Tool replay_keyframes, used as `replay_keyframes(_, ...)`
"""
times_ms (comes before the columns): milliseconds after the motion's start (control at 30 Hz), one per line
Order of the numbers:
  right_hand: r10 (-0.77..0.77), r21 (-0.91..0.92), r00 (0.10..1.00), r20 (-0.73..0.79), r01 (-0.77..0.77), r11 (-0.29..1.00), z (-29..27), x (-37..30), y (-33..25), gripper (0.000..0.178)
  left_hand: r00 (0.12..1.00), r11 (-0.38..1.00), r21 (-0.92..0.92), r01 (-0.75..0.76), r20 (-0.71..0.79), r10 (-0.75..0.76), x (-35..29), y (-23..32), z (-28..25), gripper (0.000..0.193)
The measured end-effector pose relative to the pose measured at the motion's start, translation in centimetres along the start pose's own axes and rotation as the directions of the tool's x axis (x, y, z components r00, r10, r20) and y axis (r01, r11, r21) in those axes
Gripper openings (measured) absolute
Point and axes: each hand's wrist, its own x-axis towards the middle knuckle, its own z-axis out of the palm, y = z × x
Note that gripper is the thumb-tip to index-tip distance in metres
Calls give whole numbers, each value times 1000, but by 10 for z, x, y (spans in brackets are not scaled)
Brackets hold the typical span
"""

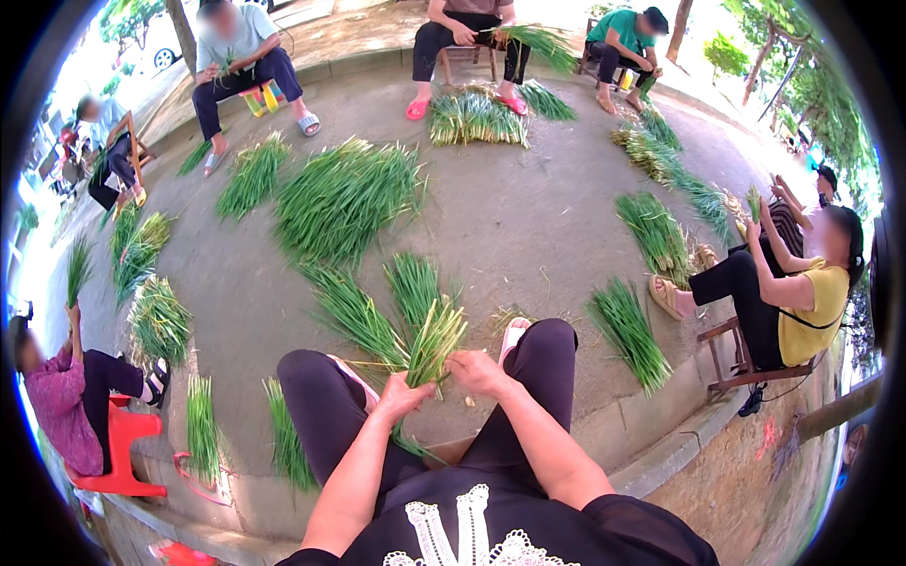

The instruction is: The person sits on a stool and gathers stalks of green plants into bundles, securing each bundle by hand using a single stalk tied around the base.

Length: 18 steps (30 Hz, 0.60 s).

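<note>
My left hand (pixel 404 394) is wrapped round the lower part of a bunch of chives (pixel 436 338), held above the ground between my knees. The bunch leans up and to the right, with yellowish-green stalks among the green ones. Closed in a pinch, my right hand (pixel 475 372) meets the right side of the bunch; its fingertips seem to be on some stalks, though the exact ones are hard to make out. Just beyond lie two loose heaps, one of chives (pixel 354 307) pointing far left and another of chives (pixel 412 283) behind the held bunch.
A large chive pile (pixel 349 198) lies ahead on the concrete ground (pixel 528 236). Smaller bundles lie to the right (pixel 628 335) and left (pixel 201 424). Several people sit around sorting chives, one on a red plastic stool (pixel 132 439), another on a wooden chair (pixel 731 358). A kerb (pixel 651 467) runs behind me.
</note>
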Motion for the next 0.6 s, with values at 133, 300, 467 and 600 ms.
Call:
replay_keyframes(133, 32, -30, 983, -181, -38, 999, -3, 4, -8, 23, 1000, 997, -80, 18, -14, -19, 1, 2, -4, 14)
replay_keyframes(300, -52, -57, 921, -387, 32, 998, 0, 7, -2, 17, 999, 992, -125, -10, -32, 6, 0, 5, -3, 13)
replay_keyframes(467, -36, -49, 874, -485, 14, 999, -5, 10, -7, 16, 1000, 988, -154, -17, -28, 13, 1, 5, -6, 16)
replay_keyframes(600, -67, -81, 817, -573, 25, 996, -12, 11, -4, 15, 999, 986, -167, 0, -51, -9, 1, 6, -7, 20)
